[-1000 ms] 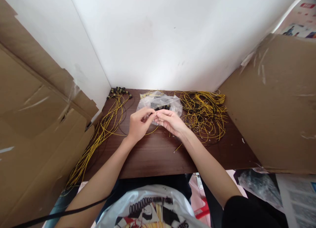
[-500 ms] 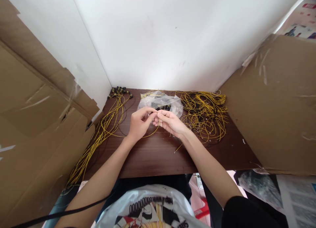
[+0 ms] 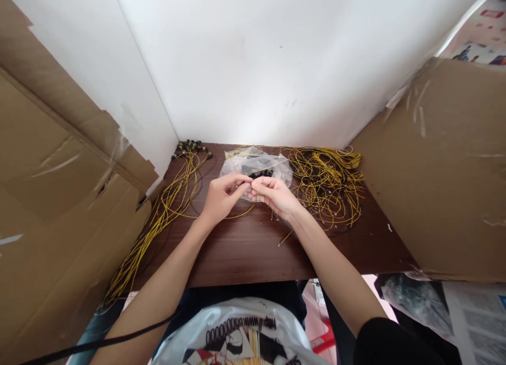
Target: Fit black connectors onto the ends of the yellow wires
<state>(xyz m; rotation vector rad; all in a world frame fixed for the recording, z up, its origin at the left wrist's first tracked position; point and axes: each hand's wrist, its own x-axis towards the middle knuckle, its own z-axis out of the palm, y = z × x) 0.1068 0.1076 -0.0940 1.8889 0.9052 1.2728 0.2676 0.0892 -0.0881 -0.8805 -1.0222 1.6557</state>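
Note:
Over the middle of the dark brown table [image 3: 245,259], my two hands meet fingertip to fingertip. My left hand [image 3: 224,196] is closed in a pinch of thumb and forefinger; whatever lies between them is too small to make out. My right hand [image 3: 274,195] is pinched shut beside it. From under its fingers a thin yellow wire [image 3: 241,214] curves down and runs left behind my left wrist. The wire's end is hidden by the fingertips. Just behind the hands lies a clear plastic bag [image 3: 282,169] with small black parts [image 3: 261,173] in it.
At left, a bundle of yellow wires [image 3: 158,225] with black connectors [image 3: 192,146] hangs over the table's front edge. A tangled heap of yellow wires [image 3: 326,180] lies at right. Cardboard panels [image 3: 443,185] flank both sides, and a white wall [image 3: 256,64] closes the back.
The hands stay together in nearly the same place. The fingers have shifted slightly, and the yellow wire's curve below them sits a little differently.

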